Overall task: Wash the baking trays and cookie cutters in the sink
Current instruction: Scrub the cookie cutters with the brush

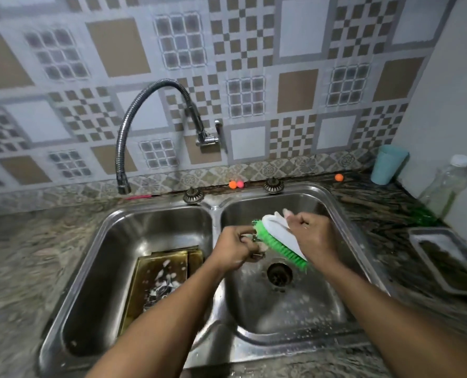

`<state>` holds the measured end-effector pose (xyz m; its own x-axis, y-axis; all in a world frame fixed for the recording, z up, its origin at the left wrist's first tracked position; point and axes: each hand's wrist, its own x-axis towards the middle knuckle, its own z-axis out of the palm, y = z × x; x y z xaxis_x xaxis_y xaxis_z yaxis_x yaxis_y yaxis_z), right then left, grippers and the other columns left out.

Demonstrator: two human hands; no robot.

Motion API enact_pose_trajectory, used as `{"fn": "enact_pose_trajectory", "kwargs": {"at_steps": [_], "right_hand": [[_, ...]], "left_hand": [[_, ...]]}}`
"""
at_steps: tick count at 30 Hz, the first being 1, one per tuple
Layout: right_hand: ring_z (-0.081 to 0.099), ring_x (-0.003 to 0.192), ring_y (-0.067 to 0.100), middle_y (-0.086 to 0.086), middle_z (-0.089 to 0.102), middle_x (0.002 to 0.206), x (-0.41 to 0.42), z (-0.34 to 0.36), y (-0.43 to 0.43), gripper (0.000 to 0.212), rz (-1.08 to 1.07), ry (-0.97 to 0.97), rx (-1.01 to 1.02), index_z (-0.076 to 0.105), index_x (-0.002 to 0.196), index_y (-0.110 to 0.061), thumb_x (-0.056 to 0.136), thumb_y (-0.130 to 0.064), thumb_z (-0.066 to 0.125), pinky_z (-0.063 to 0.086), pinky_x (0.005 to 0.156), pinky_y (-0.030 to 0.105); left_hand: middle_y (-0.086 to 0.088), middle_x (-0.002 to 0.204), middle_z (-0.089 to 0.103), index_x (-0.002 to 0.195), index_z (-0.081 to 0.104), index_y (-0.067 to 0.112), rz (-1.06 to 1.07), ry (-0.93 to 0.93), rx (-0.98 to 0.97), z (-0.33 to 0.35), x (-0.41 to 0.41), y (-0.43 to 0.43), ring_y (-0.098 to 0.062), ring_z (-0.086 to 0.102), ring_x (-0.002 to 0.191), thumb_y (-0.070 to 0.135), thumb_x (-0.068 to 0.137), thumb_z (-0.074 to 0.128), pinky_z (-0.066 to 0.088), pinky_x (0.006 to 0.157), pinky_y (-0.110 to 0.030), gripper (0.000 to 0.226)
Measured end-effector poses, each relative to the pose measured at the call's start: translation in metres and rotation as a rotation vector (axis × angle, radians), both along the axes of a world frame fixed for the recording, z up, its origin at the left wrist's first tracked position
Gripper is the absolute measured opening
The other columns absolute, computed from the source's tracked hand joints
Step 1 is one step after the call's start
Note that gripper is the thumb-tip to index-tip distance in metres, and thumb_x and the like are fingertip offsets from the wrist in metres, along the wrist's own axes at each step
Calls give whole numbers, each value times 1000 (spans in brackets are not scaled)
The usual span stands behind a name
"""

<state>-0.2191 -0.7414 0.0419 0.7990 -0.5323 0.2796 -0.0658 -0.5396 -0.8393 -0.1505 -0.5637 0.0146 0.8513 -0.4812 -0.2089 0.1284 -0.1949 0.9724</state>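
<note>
Over the right basin of the steel double sink [216, 211], my left hand [235, 248] pinches a small metal cookie cutter [255, 246], mostly hidden by my fingers. My right hand [313, 236] grips a white scrub brush with green bristles [277, 238]; its bristles lie against the cutter. In the left basin, gold baking trays [161, 276] lie stacked with soap suds and some small metal pieces on top.
A flexible chrome tap [134, 121] arches from the wall over the left basin. The right basin's drain [279, 274] is open. On the granite counter to the right lie a grey tray [445, 257], a clear bottle [448, 186] and a blue cup [388, 165].
</note>
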Motion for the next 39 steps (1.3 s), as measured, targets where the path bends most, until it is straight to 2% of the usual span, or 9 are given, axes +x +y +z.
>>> {"fn": "enact_pose_trajectory", "kwargs": {"at_steps": [3, 7, 11, 17, 20, 27, 31, 35, 39], "right_hand": [[31, 50, 8, 4, 38, 52, 14, 2, 5, 57, -90, -48, 174, 53, 58, 4, 92, -40, 68, 23, 51, 33], [44, 52, 10, 2, 54, 51, 27, -7, 38, 50, -95, 7, 279, 64, 60, -2, 93, -41, 65, 33, 52, 28], [55, 54, 18, 8, 65, 56, 34, -8, 36, 42, -191, -12, 558, 68, 57, -13, 91, -39, 68, 44, 56, 33], [52, 54, 18, -3, 61, 48, 24, -25, 55, 41, -207, 46, 634, 66, 55, -12, 91, -33, 68, 41, 58, 31], [51, 54, 20, 4, 60, 51, 41, -12, 52, 40, -281, 9, 704, 66, 57, -15, 91, -37, 68, 41, 56, 31], [51, 54, 20, 1, 59, 48, 19, -32, 49, 38, -198, 89, 674, 70, 54, -22, 89, -36, 68, 41, 57, 33], [54, 55, 21, 1, 65, 52, 51, -4, 40, 37, -178, 44, 640, 69, 57, -25, 87, -45, 64, 45, 56, 36], [60, 57, 23, -1, 66, 51, 9, -32, 27, 40, -142, 142, 594, 69, 55, -16, 92, -33, 66, 51, 58, 43], [55, 53, 21, -2, 62, 47, 37, -16, 4, 42, -154, 64, 588, 68, 55, -18, 90, -41, 64, 47, 57, 36]], "left_hand": [[-17, 77, 46, 112, 68, -5, 5, 43, -64, 0, 3, 19, -14, 59, 58, -12, 80, 75, 57, 58, -24, 33], [-9, 75, 75, 100, 72, 9, -10, 102, -143, 5, 6, 24, -18, 72, 61, -16, 82, 70, 61, 56, -28, 31], [-12, 82, 77, 107, 73, 5, -4, 173, -200, -2, 9, 39, -21, 74, 67, -11, 79, 77, 62, 63, -31, 33], [-21, 94, 76, 114, 70, -5, 121, 193, -332, 7, 25, 41, -22, 73, 70, -9, 81, 74, 62, 63, -32, 33], [-20, 96, 76, 112, 71, -7, 101, 218, -348, 6, 27, 38, -24, 75, 77, -4, 81, 75, 61, 70, -30, 31], [-19, 95, 76, 91, 79, 3, 51, 260, -289, 0, 21, 35, -26, 73, 81, 13, 68, 83, 61, 78, -30, 26], [-13, 89, 77, 89, 76, 3, 88, 318, -340, 7, 13, 20, -21, 75, 78, 0, 83, 73, 61, 73, -27, 7], [-12, 86, 77, 75, 80, 10, 110, 325, -315, 8, 6, 17, -22, 75, 79, 1, 81, 73, 61, 73, -27, 13], [-13, 86, 76, 87, 74, 1, 172, 355, -361, 10, -6, -2, -22, 76, 76, -6, 86, 68, 61, 68, -26, 9]]}}
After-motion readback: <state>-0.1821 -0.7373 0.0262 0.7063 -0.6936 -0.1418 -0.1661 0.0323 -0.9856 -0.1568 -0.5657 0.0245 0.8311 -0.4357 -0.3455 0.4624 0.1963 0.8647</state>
